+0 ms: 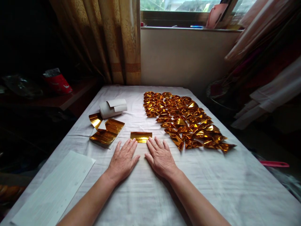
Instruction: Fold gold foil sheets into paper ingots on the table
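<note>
A small folded strip of gold foil paper [141, 137] lies flat on the white cloth of the table [150, 194]. My left hand [124, 158] rests palm down with its fingers stretched, the fingertips at the strip's near left corner. On the other side my right hand [161, 157] lies flat too, its fingertips touching or just beside the near right corner. Neither hand grips anything. To the right stand rows of folded gold paper ingots [181, 121]. Left of the strip are loose, creased gold foil sheets [108, 131].
Behind the loose sheets lies a curled roll of white-backed paper [113, 108]. A long pale sheet [56, 185] is at the table's left edge. Beyond the table are a curtain [117, 40], a window sill [188, 29], hanging clothes [277, 84] and a red packet [57, 81].
</note>
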Demonstrator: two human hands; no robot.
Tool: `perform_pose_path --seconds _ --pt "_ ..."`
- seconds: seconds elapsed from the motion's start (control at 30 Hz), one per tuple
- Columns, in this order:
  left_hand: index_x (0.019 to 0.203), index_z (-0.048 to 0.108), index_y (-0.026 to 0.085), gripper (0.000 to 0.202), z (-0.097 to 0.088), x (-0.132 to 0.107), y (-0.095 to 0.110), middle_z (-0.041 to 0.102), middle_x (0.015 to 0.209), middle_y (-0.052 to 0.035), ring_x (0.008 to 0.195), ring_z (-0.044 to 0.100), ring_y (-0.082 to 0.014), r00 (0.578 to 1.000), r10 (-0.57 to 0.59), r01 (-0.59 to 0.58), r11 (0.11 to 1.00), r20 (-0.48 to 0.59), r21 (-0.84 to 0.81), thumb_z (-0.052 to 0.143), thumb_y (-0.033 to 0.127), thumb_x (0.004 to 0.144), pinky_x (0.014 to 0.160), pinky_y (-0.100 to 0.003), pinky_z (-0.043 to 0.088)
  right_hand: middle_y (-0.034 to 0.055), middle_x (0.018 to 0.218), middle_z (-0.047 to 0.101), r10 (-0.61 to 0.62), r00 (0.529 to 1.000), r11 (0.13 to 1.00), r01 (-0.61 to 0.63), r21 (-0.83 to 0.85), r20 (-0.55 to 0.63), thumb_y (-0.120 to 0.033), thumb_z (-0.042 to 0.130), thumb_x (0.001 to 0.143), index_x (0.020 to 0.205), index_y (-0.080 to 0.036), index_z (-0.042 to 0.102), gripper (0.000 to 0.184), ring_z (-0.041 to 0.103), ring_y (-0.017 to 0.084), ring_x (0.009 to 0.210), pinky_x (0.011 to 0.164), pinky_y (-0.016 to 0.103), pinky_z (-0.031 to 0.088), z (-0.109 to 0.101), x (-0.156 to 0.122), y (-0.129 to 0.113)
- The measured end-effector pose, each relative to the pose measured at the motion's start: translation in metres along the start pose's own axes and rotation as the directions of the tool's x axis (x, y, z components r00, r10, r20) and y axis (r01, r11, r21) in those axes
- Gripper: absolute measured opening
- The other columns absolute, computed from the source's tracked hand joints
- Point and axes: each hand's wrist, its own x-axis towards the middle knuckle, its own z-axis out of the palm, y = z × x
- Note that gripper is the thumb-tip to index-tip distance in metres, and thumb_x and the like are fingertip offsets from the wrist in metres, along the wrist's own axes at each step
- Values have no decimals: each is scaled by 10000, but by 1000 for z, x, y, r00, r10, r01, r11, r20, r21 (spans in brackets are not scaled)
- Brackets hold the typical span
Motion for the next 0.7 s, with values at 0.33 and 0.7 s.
perform_pose_path --seconds 0.33,0.7 --pt "1336 558 221 439 -7 -1 0 571 1401 -77 1311 497 -250 995 -43 41 999 -87 -27 416 418 971 1202 -525 137 135 1518 403 132 979 991 -134 0 -156 -393 438 964 1433 -103 454 551 324 297 1421 1149 477 224 9 -1 10" --pt "1232 642 291 335 -18 22 10 641 1175 -91 1136 573 -259 994 -84 79 995 -75 -67 544 356 919 1149 -581 217 98 1295 629 215 924 958 -138 251 -315 -238 498 897 1133 -232 673 294 508 262 1259 997 432 376 12 42 23"
